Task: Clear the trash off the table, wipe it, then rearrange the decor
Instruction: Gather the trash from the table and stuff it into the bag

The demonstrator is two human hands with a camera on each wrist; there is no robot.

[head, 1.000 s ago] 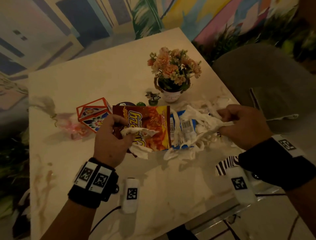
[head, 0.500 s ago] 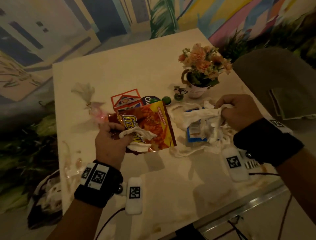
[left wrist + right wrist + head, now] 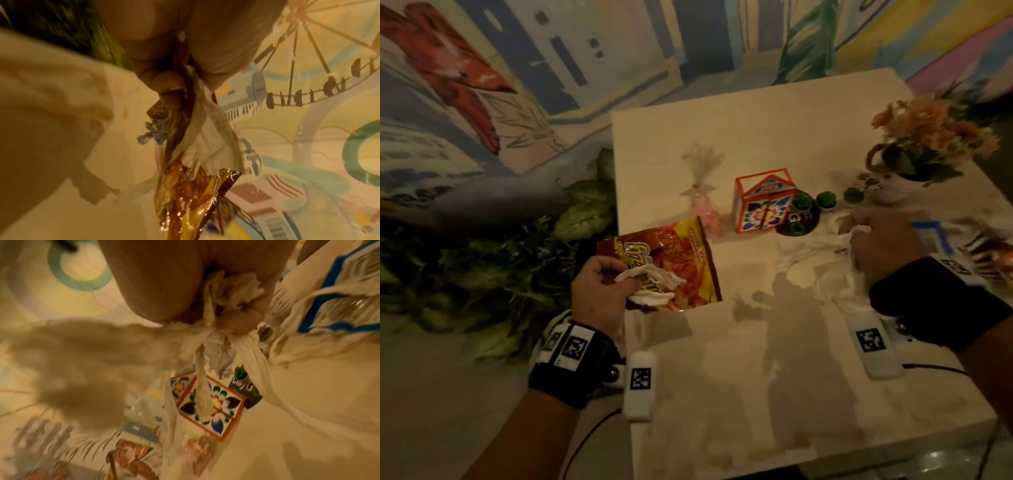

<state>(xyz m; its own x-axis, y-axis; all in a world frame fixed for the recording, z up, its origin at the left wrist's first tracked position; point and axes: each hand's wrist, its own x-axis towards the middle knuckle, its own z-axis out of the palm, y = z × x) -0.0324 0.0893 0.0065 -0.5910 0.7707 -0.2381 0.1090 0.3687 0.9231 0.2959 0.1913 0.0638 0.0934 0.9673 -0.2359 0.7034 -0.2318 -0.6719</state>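
My left hand (image 3: 606, 287) grips a red and yellow snack bag (image 3: 674, 263) together with a crumpled white tissue (image 3: 654, 284), held over the table's left edge. The left wrist view shows thumb and fingers pinching the bag (image 3: 185, 194) and tissue (image 3: 207, 138). My right hand (image 3: 876, 243) is curled round a bunch of white tissues (image 3: 811, 250) that trail onto the table (image 3: 756, 377). In the right wrist view the tissues (image 3: 232, 288) are bunched in the fist. A blue and white wrapper (image 3: 931, 236) lies just behind that hand.
A patterned orange-edged box (image 3: 763, 202), a dark round disc (image 3: 798, 219), small green plant pots (image 3: 825, 198), a pink cellophane-wrapped favour (image 3: 702, 192) and a flower pot (image 3: 928, 144) stand at the back. Leafy plants (image 3: 517, 260) fill the floor on the left. Brown stains mark the near tabletop.
My left hand carried the snack bag and tissue leftward to the table's edge. My right hand gathered the white tissues tighter. The view swung left.
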